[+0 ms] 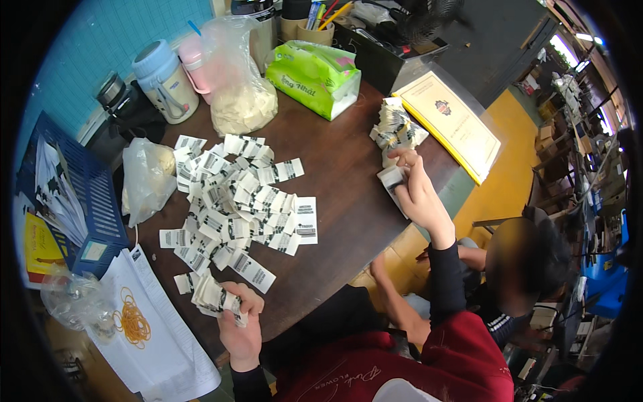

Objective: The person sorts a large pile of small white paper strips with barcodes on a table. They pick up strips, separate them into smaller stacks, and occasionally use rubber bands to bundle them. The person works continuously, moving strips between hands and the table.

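Labels (pixel 231 194), small, white and printed in black, lie in a loose heap on the left part of the dark brown desk (pixel 341 221), many overlapping. At the heap's near edge, the left hand (pixel 242 342) has its fingers clamped on a stack of labels (pixel 209 295). Over by the desk's right edge, the right hand (pixel 425 201) is at a second pile (pixel 395 124), fingers bent; I cannot tell whether they grip the white slip (pixel 391 177) beside them.

Along the back stand a pale jar (pixel 171 97) with a blue lid, a pink bottle (pixel 194 67), a clear bag (pixel 244 110) of cream-coloured pieces, a green tissue pack (pixel 311 77) and a pen cup (pixel 315 35). A yellow-edged booklet (pixel 455 124) lies near the second pile. To the left, a blue basket (pixel 100 218) holds papers, and rubber bands (pixel 132 325) rest on white sheets (pixel 171 358). Behind rises a blue wall (pixel 74 63). On the right, past the desk, another person (pixel 499 311) sits low on the yellow floor (pixel 502 141) side.
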### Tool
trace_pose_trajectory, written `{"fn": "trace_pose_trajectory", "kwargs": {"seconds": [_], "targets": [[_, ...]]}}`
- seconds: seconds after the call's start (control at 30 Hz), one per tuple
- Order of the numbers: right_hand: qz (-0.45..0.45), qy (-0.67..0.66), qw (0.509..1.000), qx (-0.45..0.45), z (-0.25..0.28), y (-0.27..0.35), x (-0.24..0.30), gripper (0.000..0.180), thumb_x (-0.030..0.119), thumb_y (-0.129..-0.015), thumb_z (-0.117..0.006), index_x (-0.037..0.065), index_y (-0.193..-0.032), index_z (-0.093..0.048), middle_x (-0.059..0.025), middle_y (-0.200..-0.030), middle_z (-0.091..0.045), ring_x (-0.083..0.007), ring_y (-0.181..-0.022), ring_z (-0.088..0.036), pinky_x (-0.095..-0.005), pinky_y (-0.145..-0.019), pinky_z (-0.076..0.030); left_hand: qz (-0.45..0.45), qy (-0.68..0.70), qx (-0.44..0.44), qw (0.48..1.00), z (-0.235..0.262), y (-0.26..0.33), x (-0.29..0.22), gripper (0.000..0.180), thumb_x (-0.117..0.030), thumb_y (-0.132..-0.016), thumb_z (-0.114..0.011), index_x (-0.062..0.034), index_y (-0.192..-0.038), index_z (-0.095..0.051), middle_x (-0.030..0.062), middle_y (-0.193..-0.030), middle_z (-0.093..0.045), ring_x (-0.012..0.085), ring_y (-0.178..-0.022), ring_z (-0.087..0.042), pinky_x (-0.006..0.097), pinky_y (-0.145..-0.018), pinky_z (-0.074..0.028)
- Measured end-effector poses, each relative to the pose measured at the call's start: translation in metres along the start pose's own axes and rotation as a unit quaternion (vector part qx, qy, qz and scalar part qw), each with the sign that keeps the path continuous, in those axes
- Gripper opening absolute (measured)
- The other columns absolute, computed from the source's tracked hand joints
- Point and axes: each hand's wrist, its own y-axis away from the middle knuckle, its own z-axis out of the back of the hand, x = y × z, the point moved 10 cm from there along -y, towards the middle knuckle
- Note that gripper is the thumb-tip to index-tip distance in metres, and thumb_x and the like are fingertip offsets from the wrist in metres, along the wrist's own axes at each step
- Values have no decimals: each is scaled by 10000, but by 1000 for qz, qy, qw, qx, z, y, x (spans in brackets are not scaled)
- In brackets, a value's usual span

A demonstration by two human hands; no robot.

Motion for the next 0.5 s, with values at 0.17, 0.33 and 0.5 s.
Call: {"fn": "trace_pose_trajectory", "kwargs": {"seconds": [0.17, 0.33, 0.5], "targets": [[73, 52, 996, -28, -5, -1, 6, 420, -94, -739, -511, 29, -1127, -407, -206, -1255, -492, -415, -1039, -536, -404, -917, -444, 17, -6, 3, 1000, -1, 1, 2, 417, -517, -953, -529, -111, -1007, -452, -26, -705, -326, 106, -638, -298, 280, -640, -260], [96, 177, 970, -133, 13, 1, 6, 432, -66, -778, -586, 11, -1169, -420, -168, -1273, -486, -279, -1048, -522, -359, -924, -431, 13, -13, 19, 1000, -1, -3, 3, 414, -520, -968, -502, -110, -1000, -451, -23, -700, -322, 105, -636, -294, 278, -633, -255], [35, 160, 969, -187, 24, 20, 6, 415, 53, -806, -713, 21, -1157, -494, -164, -1242, -520, -323, -958, -561, -384, -844, -465, 12, -4, 15, 1000, 0, -6, 3, 423, -518, -976, -490, -98, -1011, -457, -17, -716, -333, 110, -647, -304, 281, -639, -260]]}}
